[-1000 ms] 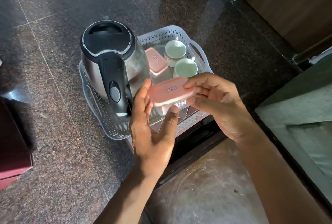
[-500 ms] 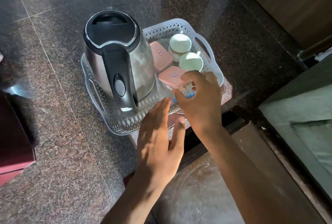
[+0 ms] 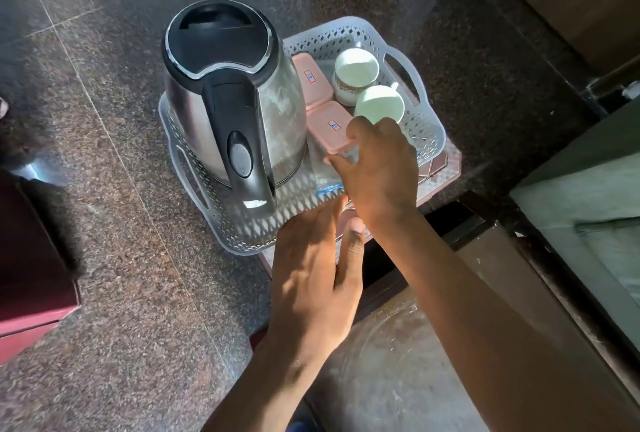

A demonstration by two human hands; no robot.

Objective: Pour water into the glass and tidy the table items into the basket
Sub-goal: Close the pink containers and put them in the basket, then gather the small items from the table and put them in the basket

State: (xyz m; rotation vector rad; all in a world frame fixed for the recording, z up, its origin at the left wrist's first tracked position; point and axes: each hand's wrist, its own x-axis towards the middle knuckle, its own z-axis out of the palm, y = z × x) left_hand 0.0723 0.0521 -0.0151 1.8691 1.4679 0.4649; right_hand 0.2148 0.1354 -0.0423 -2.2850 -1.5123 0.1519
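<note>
A white perforated basket [image 3: 427, 127] stands on a small pink stool. Inside it are a steel kettle [image 3: 225, 102] with a black lid and handle, a pink-lidded box [image 3: 311, 85] at the back, and two white cups [image 3: 356, 66] [image 3: 379, 102]. A second pink-lidded clear container [image 3: 329, 125] rests in the basket beside the kettle. My right hand [image 3: 377, 168] is shut on its near end, thumb and fingers around the lid's edge. My left hand [image 3: 311, 279] hovers open just before the basket's front rim, holding nothing.
The pink stool [image 3: 446, 168] sits on a dark speckled stone floor [image 3: 121, 258]. A maroon box [image 3: 27, 276] is at the left edge. A grey-green cushioned seat [image 3: 588, 210] and dark frame lie to the right. A pale round surface [image 3: 398, 362] lies below my arms.
Both hands held the pink-lidded container above the basket. My left hand let go, and my right hand lowered the container into the basket beside the kettle.
</note>
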